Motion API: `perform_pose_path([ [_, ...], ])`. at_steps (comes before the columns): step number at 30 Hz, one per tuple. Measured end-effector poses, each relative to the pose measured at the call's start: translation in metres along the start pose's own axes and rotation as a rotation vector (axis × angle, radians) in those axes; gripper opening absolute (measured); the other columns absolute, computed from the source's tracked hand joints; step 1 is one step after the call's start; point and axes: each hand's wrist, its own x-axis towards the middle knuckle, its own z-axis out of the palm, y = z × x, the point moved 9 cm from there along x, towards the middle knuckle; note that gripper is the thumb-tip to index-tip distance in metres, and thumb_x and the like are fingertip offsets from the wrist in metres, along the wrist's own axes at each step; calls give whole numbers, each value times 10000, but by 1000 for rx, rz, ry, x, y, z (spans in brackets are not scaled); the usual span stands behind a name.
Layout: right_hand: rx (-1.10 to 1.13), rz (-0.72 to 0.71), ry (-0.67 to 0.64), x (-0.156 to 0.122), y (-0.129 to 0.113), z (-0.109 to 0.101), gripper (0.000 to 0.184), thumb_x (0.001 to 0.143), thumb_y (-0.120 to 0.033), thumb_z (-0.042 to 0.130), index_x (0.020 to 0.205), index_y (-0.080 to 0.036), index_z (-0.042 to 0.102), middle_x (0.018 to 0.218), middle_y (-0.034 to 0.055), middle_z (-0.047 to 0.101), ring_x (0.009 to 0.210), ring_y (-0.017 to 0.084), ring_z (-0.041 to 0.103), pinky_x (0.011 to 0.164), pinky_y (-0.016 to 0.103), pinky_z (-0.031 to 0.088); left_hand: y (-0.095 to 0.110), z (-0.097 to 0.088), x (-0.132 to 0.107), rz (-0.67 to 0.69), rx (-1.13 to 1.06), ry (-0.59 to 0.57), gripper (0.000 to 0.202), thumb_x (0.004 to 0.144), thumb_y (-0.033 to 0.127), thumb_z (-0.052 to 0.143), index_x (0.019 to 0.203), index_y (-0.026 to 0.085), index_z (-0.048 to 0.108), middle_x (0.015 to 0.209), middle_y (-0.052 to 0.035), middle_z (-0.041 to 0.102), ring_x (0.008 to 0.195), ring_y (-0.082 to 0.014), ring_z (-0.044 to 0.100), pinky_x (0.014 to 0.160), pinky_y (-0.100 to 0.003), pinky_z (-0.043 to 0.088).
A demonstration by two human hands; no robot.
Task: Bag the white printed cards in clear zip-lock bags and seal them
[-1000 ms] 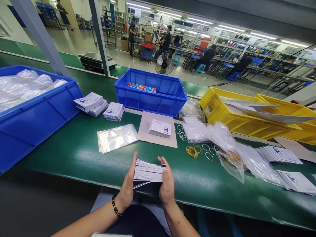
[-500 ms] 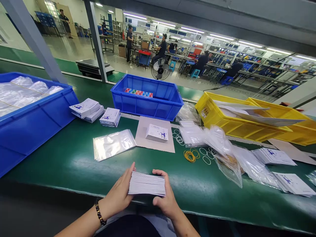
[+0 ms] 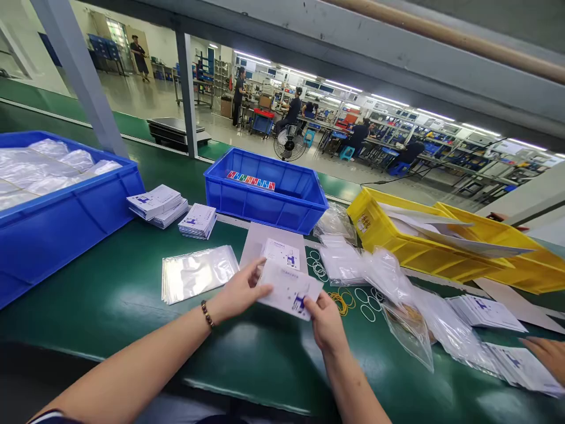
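Both my hands grip one stack of white printed booklets (image 3: 289,290), held flat above the green bench. My left hand (image 3: 241,290) pinches its left edge, a bead bracelet on the wrist. My right hand (image 3: 325,321) holds its near right corner. Just beyond lies a smaller pile of the same booklets (image 3: 281,253) on a grey card sheet (image 3: 255,240). A pile of clear plastic bags (image 3: 197,273) lies left of my left hand. Yellow and white rubber bands (image 3: 342,301) are scattered right of the stack.
A large blue bin of plastic bags (image 3: 66,221) stands at left, a blue bin (image 3: 265,203) behind the card, yellow bins (image 3: 410,247) at right. More booklet piles (image 3: 161,203) and loose bags (image 3: 415,306) lie around. Another person's hand (image 3: 545,353) shows at far right.
The booklet stack went from edge-on near the bench's front edge to flat and further forward, over the card sheet's near edge. Both arms stretched out with it. The view tilted up.
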Motion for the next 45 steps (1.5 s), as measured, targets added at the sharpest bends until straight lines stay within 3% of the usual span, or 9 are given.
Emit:
perform_pose_path([
  [4,22,69,146,56,-19,-17,413,474,-428,766,759,-159,635,694,49,697,650,212,638,535,286,491,-15,-31,33,1,-424,348,629,797,568,430,1279,167,385,1169,-135,547,1056,-231,541,926,-374,401],
  [7,-39,135,210,88,-20,-26,381,497,-436,745,720,-150,627,606,43,673,580,194,617,481,270,459,-41,-41,39,-39,-465,466,562,851,540,349,1274,172,392,1285,-139,479,1191,-212,453,1008,-347,336],
  [12,-103,176,171,116,-4,-17,341,545,-446,716,685,-156,602,581,53,660,565,197,611,487,289,457,-63,-39,44,-70,-331,410,524,867,493,364,1299,196,378,1407,-80,366,1309,-173,298,1092,-315,212],
  [18,-235,186,102,122,4,-6,339,596,-449,683,693,-126,640,570,53,646,508,167,565,448,268,419,-67,-37,59,-182,-309,337,557,807,547,452,1255,215,439,1415,-57,364,1333,-206,243,1068,-313,244],
  [22,-344,143,91,123,-5,-13,278,584,-390,713,691,-138,666,629,29,648,570,146,553,467,228,403,-62,-31,80,-259,-340,258,539,778,550,495,1161,171,511,1304,-104,495,1256,-239,373,996,-323,335],
  [27,-367,207,31,119,6,-11,313,593,-407,711,763,-148,664,709,70,667,572,162,575,474,255,452,-54,-20,100,-377,-381,198,561,756,606,466,1070,144,519,926,-103,647,891,-224,603,748,-311,472],
  [31,-331,226,25,117,17,-10,392,596,-464,702,814,-142,651,791,105,669,617,183,594,479,278,490,-55,-27,102,-492,-360,278,638,728,666,432,1117,161,424,910,-100,592,750,-199,593,645,-309,472],
  [36,-285,199,92,120,25,-18,467,572,-490,708,890,-157,632,914,117,652,668,190,606,479,273,500,-59,-37,104,-584,-330,344,697,701,714,386,1142,175,359,1053,-145,523,760,-191,568,669,-345,476],
  [45,-189,170,90,115,26,-23,485,596,-507,683,908,-143,613,882,107,655,678,186,614,517,290,528,-51,-20,103,-585,-241,236,707,666,706,475,1048,110,466,868,-137,613,703,-198,591,630,-305,485],
])
